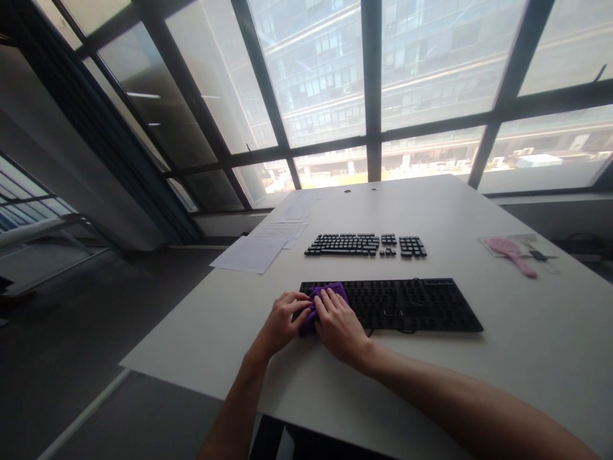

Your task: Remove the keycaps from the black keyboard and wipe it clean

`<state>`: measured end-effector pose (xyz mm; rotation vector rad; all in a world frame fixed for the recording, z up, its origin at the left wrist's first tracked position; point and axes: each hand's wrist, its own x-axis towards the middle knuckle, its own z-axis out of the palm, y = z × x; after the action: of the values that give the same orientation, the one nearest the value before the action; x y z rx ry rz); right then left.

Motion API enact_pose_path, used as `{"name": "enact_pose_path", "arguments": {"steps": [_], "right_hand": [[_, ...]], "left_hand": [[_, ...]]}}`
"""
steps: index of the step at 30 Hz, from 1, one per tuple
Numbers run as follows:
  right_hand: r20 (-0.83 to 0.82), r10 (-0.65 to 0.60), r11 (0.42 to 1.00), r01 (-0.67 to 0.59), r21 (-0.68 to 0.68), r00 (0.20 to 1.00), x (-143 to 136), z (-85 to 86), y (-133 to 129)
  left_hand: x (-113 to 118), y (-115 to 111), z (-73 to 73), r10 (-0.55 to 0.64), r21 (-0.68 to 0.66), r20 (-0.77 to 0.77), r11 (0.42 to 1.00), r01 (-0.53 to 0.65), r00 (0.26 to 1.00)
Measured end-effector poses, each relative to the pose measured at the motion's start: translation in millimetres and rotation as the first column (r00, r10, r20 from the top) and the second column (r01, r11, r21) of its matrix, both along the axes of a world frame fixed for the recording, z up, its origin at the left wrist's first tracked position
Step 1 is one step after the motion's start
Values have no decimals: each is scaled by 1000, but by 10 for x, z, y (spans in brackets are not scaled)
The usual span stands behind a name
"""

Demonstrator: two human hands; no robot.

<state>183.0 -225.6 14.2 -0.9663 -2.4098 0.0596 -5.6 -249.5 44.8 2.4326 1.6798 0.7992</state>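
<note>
A black keyboard base (421, 308), stripped of its keycaps, lies flat on the white table in front of me. On its left end is a bunched purple cloth (341, 291). My right hand (339, 324) presses down on the cloth, its fingers close together over it. At the keyboard's left edge, my left hand (282, 322) has its thumb and bent fingers drawn together at the cloth's side. What lies under the fingertips is partly hidden. Behind the base, loose black keycaps (342, 245) are laid out in keyboard order.
Paper sheets (249, 254) lie along the table's left side. A pink hairbrush (511, 253) rests to the right, beside a small dark object (539, 255) on clear plastic. The white table (191, 338) ends at the left and near edges. Large windows stand beyond it.
</note>
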Motion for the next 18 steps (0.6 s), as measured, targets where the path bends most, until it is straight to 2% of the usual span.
{"name": "enact_pose_path", "arguments": {"steps": [9, 18], "right_hand": [[38, 39, 999, -37, -35, 999, -5, -15, 51], [-147, 12, 993, -29, -113, 989, 42, 47, 61]], "left_hand": [[36, -61, 55, -41, -63, -55, 997, 38, 998], [71, -77, 101, -69, -73, -2, 995, 68, 998]]}}
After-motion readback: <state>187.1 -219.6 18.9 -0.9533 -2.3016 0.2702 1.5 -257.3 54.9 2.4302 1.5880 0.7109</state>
